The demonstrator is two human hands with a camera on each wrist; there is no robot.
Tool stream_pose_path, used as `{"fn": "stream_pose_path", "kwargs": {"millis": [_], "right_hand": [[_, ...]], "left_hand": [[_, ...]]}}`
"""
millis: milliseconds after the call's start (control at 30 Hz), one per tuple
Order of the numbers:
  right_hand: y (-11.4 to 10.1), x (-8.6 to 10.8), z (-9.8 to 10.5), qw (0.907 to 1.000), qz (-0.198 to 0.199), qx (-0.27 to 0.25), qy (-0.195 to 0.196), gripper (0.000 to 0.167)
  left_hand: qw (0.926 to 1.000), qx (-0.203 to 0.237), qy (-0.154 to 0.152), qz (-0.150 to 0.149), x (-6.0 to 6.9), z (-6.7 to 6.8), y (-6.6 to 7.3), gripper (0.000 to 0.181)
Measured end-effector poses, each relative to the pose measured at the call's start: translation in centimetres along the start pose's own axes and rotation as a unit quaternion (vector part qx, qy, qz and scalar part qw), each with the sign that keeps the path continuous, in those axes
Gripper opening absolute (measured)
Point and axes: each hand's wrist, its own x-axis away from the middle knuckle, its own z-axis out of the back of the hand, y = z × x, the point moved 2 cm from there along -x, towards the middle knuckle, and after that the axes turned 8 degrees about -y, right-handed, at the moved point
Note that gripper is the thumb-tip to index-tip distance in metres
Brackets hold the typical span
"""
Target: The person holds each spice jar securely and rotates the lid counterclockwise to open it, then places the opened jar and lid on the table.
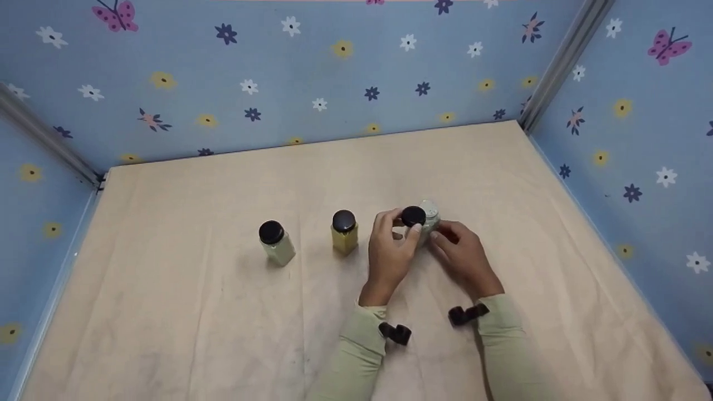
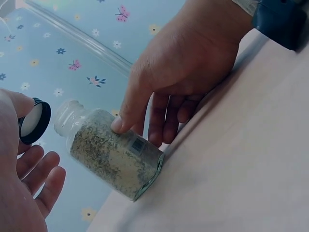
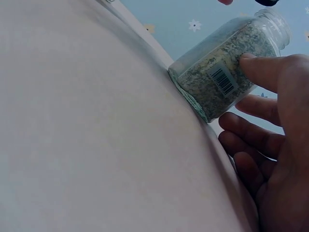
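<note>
My left hand (image 1: 390, 248) pinches a round black screw cap (image 1: 414, 216) between thumb and fingers. Beside the cap stands an uncapped clear glass spice jar (image 2: 113, 150), filled with flaky green-grey dried herbs. The cap is held apart from the jar's bare threaded mouth (image 2: 69, 116) in the left wrist view. My right hand (image 1: 462, 250) grips the jar by its side, thumb across the glass near a barcode label (image 3: 223, 79). The jar's base meets the cloth in the right wrist view.
Left of my hands stand two capped jars, one with yellow contents (image 1: 345, 240) and one with pale green contents (image 1: 279, 250). A beige cloth (image 1: 195, 211) covers the table. Blue flowered panels (image 1: 289, 67) enclose the back and sides.
</note>
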Motion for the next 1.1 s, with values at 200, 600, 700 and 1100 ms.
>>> {"fn": "stream_pose_path", "kwargs": {"millis": [200, 600, 700, 1100], "right_hand": [[0.1, 0.0, 0.3, 0.9999, 0.006, 0.009, 0.002, 0.045], [-0.2, 0.0, 0.0, 0.9999, 0.014, 0.002, 0.001, 0.043], [-0.3, 0.1, -0.1, 0.9999, 0.013, -0.007, 0.0, 0.044], [-0.3, 0.2, -0.2, 1.0, 0.004, 0.001, -0.003, 0.045]], "left_hand": [[0.9997, -0.014, -0.019, -0.008, 0.9, 0.2, 0.1, 0.035], [0.9992, -0.029, -0.022, -0.016, 1.8, 1.0, 0.4, 0.036], [0.9989, -0.035, -0.027, -0.017, 2.0, 1.0, 0.5, 0.037], [0.9979, -0.044, -0.047, -0.009, 3.0, 1.5, 0.4, 0.037]]}}
